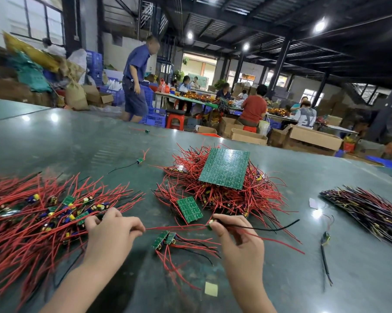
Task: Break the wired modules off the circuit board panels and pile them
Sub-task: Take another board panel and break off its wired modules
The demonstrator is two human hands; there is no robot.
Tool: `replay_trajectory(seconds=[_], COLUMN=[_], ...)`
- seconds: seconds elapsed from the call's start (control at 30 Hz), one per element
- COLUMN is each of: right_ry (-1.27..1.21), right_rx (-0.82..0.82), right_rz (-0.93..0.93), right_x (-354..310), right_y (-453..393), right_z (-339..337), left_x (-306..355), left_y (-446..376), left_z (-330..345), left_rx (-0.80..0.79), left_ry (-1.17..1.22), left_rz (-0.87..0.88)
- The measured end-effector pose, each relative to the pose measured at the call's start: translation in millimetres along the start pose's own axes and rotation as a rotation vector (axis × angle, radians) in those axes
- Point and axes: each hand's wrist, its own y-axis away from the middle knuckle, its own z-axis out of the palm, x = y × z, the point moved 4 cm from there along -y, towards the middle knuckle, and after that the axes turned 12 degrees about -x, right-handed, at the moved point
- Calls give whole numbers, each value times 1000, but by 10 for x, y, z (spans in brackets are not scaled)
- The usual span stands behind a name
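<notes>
My right hand (pixel 236 239) pinches a small wired module (pixel 209 224) with black and red leads trailing to the right. Its red wire (pixel 174 227) runs left to my left hand (pixel 110 233), which pinches the wire's end beside the pile of loose modules (pixel 43 213). Between my hands lies a short strip of two joined modules (pixel 164 238). A small green panel piece (pixel 189 209) lies just above it. A large green panel (pixel 225 168) rests on a heap of red-wired panels (pixel 231 195).
A dark-wired bundle (pixel 366 208) lies at the right. A single module with a black lead (pixel 325 241) sits near it. Stray modules (pixel 140 160) lie farther back on the green table (pixel 77 143). A yellow paper scrap (pixel 211 289) lies near me. People work at tables beyond.
</notes>
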Motion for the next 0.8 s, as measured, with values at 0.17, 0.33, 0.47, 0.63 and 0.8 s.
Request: replay_trajectory(seconds=[0.17,0.33,0.47,0.63,0.8], right_ry=[-20,-85,-146,-181,-299], right_rx=[-37,-129,-181,-218,-210], right_rz=[33,13,1,139,308], right_x=[19,-19,-63,-31,36], right_y=[6,37,34,60,84], right_z=[34,112,118,168,191], left_x=[271,621,656,629,619], left_y=[123,342,338,350,341], left_z=[-163,-59,-64,-95,-122], left_rx=[207,-130,-48,199,211], left_ry=[399,751,675,267,295], left_rz=[446,647,695,787,772])
